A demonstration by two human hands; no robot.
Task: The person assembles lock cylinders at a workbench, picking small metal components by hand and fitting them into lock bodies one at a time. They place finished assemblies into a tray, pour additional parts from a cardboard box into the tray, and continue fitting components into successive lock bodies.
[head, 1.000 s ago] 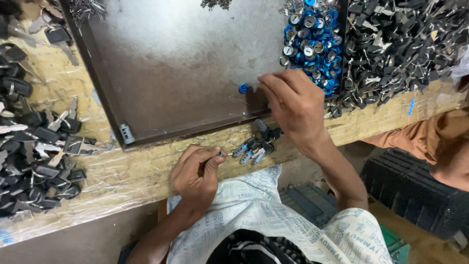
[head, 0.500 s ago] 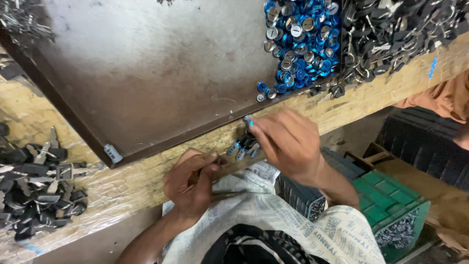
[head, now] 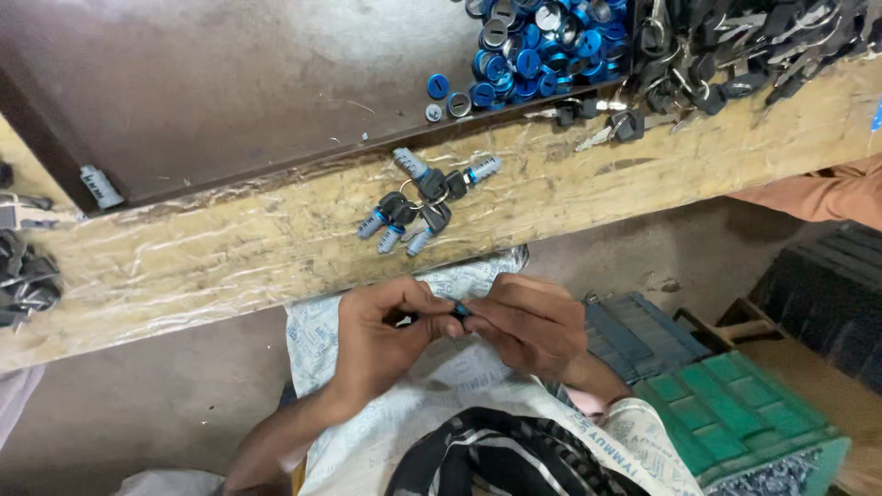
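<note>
My left hand [head: 381, 335] and my right hand [head: 528, 321] meet over my lap, below the bench edge. Between their fingertips they pinch a small lock piece [head: 457, 312] with a blue end; most of it is hidden by the fingers. On the wooden bench edge [head: 230, 248] just above my hands lies a cluster of several grey lock cylinders with black-headed keys [head: 423, 197]. A patterned white cloth [head: 459, 377] covers my lap under the hands.
A dark metal tray [head: 230, 83] lies on the bench, with a heap of blue round caps [head: 542, 46] at its right corner. Piles of black keys sit at top right [head: 735, 46] and far left [head: 28, 276]. A green crate [head: 735, 404] stands on the floor to my right.
My right hand has left the bench and come down to my lap with a blue-ended piece, joining my left hand. The view has shifted down and right.
</note>
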